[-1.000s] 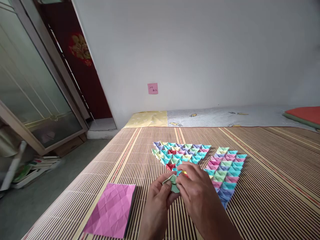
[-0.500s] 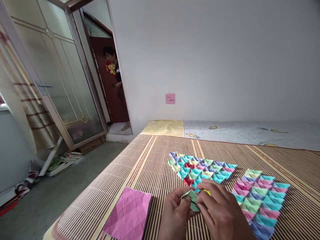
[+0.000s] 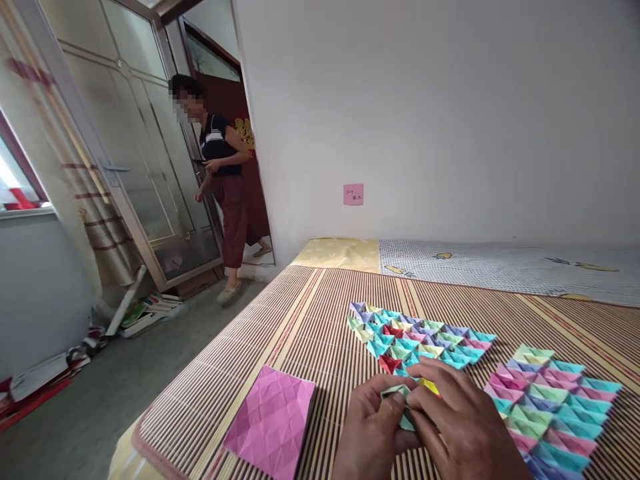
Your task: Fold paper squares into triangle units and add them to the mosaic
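Observation:
A small green piece of folded paper (image 3: pixel 406 417) is pinched between my two hands near the bottom centre. My left hand (image 3: pixel 373 427) has thumb and fingers closed on its left side. My right hand (image 3: pixel 457 420) grips it from the right, its fingers curled over part of the paper. Just beyond my hands lies a group of folded paper pieces (image 3: pixel 420 333) in several colours, set in rows. A second such group (image 3: pixel 555 407) is right of my right hand. Behind my right fingers a yellow folded piece (image 3: pixel 430 385) partly shows.
A pink creased square (image 3: pixel 273 417) tops a stack left of my hands. Everything lies on a striped bamboo mat (image 3: pixel 240 353) over a bed. A pink note (image 3: pixel 353 194) sticks to the wall. A person (image 3: pixel 227 180) walks in by the glass door (image 3: pixel 135 133); books (image 3: pixel 153 313) lie on the floor.
The person has come from behind the doorway's edge into the room. My view has swung slightly left. Both hands stay on the green paper, which now looks more tightly folded or turned.

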`<move>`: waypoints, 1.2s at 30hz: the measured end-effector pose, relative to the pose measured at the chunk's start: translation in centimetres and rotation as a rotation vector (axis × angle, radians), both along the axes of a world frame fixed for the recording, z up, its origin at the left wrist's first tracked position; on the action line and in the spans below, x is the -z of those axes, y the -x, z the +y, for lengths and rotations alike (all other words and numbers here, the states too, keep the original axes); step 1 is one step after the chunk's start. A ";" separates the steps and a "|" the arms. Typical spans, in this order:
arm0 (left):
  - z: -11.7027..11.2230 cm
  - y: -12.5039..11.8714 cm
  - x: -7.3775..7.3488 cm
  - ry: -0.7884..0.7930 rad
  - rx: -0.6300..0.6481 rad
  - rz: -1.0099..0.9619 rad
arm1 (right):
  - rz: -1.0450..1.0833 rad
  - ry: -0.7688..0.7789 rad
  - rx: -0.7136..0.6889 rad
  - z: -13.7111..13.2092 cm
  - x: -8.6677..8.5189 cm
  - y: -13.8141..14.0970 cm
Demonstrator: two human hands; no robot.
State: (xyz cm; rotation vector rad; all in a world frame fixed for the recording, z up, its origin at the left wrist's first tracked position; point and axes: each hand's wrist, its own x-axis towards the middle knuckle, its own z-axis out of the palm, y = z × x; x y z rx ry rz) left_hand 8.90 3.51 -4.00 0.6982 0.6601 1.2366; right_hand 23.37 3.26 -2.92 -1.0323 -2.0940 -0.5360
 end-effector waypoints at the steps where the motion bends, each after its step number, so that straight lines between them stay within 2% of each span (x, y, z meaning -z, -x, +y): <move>1: 0.0 -0.2 0.1 -0.001 -0.005 -0.002 | 0.002 -0.011 0.002 0.1 0.1 0.0; 5: 0.0 -0.1 -0.1 0.006 -0.036 -0.008 | 0.015 -0.009 -0.026 0.6 0.4 -0.1; 11: -0.6 0.7 -1.9 0.009 0.054 -0.021 | 0.048 0.023 -0.081 0.9 0.5 -0.2; 15: -0.9 0.1 -2.4 0.020 0.029 -0.047 | 0.112 -0.018 -0.072 0.9 0.5 -0.3; 19: -1.3 -0.2 -2.8 0.073 -0.006 -0.136 | 0.135 -0.015 -0.085 0.2 -0.3 0.1; 21: -1.5 0.0 -3.3 0.097 0.003 -0.152 | 0.217 0.050 -0.050 -0.5 -1.0 0.6; 26: -1.6 0.5 -4.2 0.080 -0.036 -0.004 | 0.302 0.226 0.035 -1.8 -2.5 1.8; 31: -1.6 0.5 -4.0 0.018 -0.015 0.076 | 0.309 0.228 0.030 -1.8 -2.7 1.9; 36: -1.7 0.6 -4.1 0.058 -0.014 0.069 | 0.313 0.206 0.009 -1.8 -2.8 1.5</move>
